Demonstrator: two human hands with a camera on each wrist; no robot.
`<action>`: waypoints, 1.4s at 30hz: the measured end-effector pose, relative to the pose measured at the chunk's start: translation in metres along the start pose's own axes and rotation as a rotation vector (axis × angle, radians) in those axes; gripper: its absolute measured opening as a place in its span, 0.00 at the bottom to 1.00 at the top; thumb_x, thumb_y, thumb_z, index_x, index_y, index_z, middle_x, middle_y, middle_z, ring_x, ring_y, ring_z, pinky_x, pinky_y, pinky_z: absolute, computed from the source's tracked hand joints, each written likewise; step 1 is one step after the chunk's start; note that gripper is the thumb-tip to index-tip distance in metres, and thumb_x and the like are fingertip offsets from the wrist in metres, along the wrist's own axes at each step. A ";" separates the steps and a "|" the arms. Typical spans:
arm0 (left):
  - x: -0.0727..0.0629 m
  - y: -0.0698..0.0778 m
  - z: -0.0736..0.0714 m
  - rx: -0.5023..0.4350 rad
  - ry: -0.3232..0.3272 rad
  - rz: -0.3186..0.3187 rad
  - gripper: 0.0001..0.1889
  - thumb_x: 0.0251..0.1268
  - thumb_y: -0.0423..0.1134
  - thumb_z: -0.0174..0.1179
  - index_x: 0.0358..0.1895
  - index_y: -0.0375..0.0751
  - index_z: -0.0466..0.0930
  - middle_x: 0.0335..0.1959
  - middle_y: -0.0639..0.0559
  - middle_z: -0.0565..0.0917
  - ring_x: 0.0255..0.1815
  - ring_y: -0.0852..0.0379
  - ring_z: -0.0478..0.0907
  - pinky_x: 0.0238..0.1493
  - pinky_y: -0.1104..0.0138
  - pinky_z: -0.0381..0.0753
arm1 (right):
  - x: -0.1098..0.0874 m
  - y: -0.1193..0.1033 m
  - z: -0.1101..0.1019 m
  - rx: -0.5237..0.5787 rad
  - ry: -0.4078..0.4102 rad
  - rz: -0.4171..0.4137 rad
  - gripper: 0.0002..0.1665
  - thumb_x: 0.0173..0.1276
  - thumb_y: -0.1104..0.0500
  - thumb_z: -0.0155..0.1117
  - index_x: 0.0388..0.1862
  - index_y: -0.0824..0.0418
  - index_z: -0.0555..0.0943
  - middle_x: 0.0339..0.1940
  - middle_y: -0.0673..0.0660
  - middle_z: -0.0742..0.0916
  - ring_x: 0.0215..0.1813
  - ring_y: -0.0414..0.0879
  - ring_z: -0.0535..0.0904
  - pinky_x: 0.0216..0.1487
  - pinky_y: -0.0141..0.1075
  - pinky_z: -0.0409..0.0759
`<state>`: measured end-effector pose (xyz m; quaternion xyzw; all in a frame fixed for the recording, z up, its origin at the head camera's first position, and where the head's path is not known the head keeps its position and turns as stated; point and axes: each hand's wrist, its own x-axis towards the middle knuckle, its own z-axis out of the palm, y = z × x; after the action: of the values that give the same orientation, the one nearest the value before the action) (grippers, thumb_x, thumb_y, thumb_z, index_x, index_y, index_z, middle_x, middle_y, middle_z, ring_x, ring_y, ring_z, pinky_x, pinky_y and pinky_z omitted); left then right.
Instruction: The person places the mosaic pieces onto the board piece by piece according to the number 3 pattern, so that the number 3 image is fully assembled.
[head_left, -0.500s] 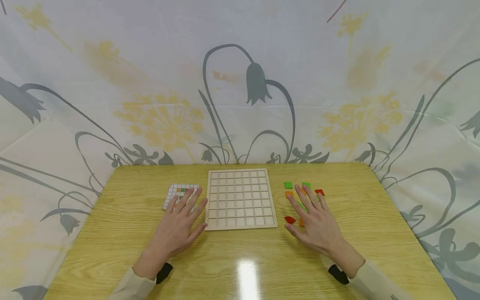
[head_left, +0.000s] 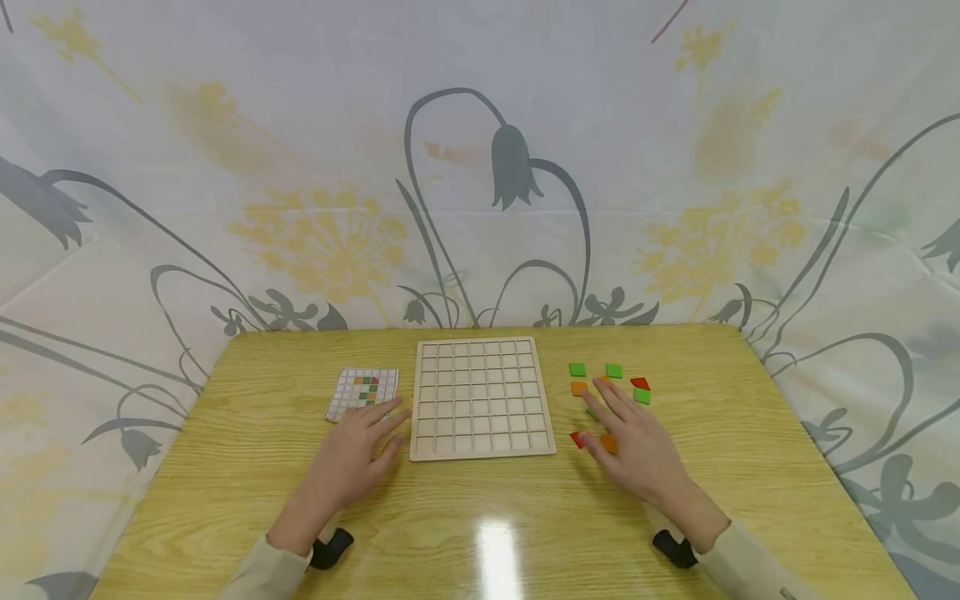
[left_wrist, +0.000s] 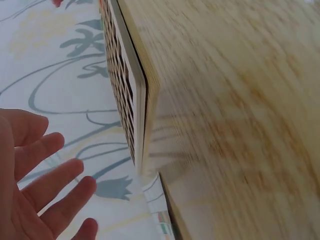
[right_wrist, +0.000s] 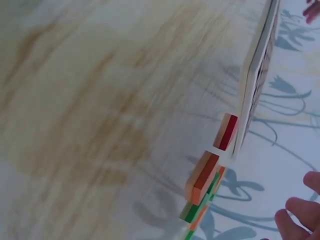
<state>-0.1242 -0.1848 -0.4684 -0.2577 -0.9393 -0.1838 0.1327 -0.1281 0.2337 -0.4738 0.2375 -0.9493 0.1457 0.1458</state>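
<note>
A square wooden grid board lies in the middle of the table. My left hand hovers with spread, relaxed fingers near the front of a printed pattern card, left of the board; its fingers hold nothing in the left wrist view. My right hand is over the group of small wooden pieces, fingers extended and holding nothing. Around it show green squares, an orange square and red pieces. In the right wrist view a red piece and an orange piece lie below the fingertips. Some pieces are hidden by this hand.
The wooden table reaches back to a curtain with a flower print. A black wrist strap shows at the left sleeve, another strap at the right.
My left hand has drawn back toward me, uncovering more of the pattern card. The right hand's fingers have come closer together and shifted slightly, showing another green square and more of an orange piece.
</note>
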 end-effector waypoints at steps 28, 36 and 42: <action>0.010 -0.014 0.025 -0.200 -0.246 -0.108 0.26 0.65 0.42 0.68 0.64 0.37 0.78 0.72 0.42 0.69 0.71 0.40 0.66 0.68 0.46 0.65 | 0.003 0.017 0.021 0.377 -0.132 0.126 0.19 0.61 0.69 0.72 0.52 0.61 0.87 0.48 0.55 0.89 0.49 0.52 0.85 0.47 0.46 0.83; 0.010 -0.016 0.024 -0.126 -0.306 -0.053 0.27 0.66 0.47 0.67 0.65 0.39 0.78 0.73 0.42 0.69 0.73 0.42 0.64 0.72 0.41 0.55 | 0.005 0.017 0.020 0.410 -0.192 0.118 0.18 0.60 0.69 0.73 0.49 0.58 0.88 0.46 0.52 0.89 0.45 0.45 0.84 0.44 0.39 0.82; 0.006 -0.016 0.020 0.013 -0.396 0.016 0.32 0.70 0.53 0.61 0.73 0.43 0.70 0.77 0.44 0.62 0.77 0.42 0.56 0.72 0.38 0.51 | 0.007 0.015 0.018 0.404 -0.215 0.094 0.16 0.59 0.70 0.73 0.46 0.58 0.89 0.43 0.52 0.89 0.41 0.43 0.82 0.40 0.37 0.81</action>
<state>-0.1406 -0.1864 -0.4890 -0.2953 -0.9462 -0.1222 -0.0515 -0.1455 0.2368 -0.4911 0.2314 -0.9209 0.3134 -0.0139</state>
